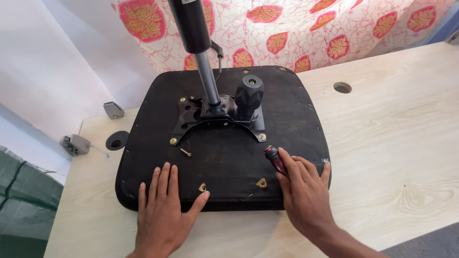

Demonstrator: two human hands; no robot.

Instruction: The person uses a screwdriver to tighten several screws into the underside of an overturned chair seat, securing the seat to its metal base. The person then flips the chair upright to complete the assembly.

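An upturned black chair seat (224, 157) lies on a pale wooden table (392, 143). A black metal mounting plate (191, 117) is bolted to its underside, with a gas-lift column (203, 62) rising from it and a black knob (248, 95) beside it. One loose brass screw (185, 152) rests on the seat. My left hand (162, 210) lies flat on the seat's near edge, fingers spread. My right hand (303, 193) lies over a red-and-black screwdriver (273, 156) on the seat's near right corner.
Two cable holes (342, 87) (117, 140) are cut in the table. A red-and-white patterned cloth (306, 28) hangs behind. Grey brackets (114, 110) (75, 144) sit at the table's left edge against a white wall.
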